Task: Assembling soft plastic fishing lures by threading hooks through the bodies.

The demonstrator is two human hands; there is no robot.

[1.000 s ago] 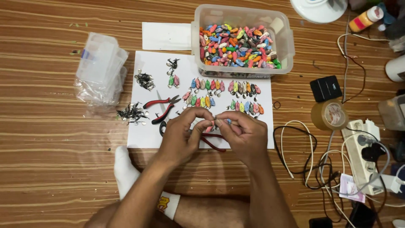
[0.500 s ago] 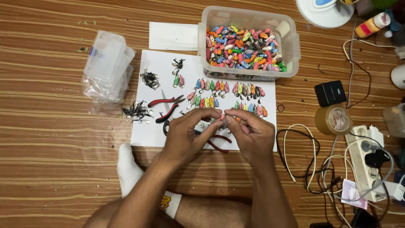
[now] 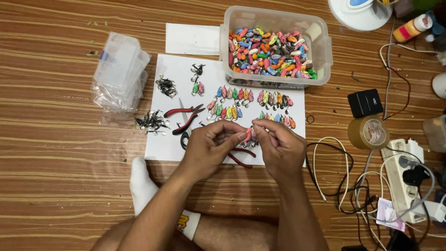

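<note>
A small pink lure body (image 3: 248, 135) is pinched between the fingertips of both hands, held just above the near edge of the white sheet (image 3: 179, 139). The left hand (image 3: 211, 146) presses thumb and forefinger together on one side of it, and the right hand (image 3: 278, 146) pinches the other side, its remaining fingers curled in. The piece looks light, hard and smooth, the sort of thing that could slip or spring away, so I'd judge a firm fingertip pinch on its flat sides the sensible hold; whether a metal ring hangs from it I cannot tell. Rows of coloured lures (image 3: 251, 104) lie on the sheet just beyond the hands, red-handled pliers (image 3: 186, 116) to the left, and a clear tub (image 3: 325, 51) of painted bodies stands farther back.
</note>
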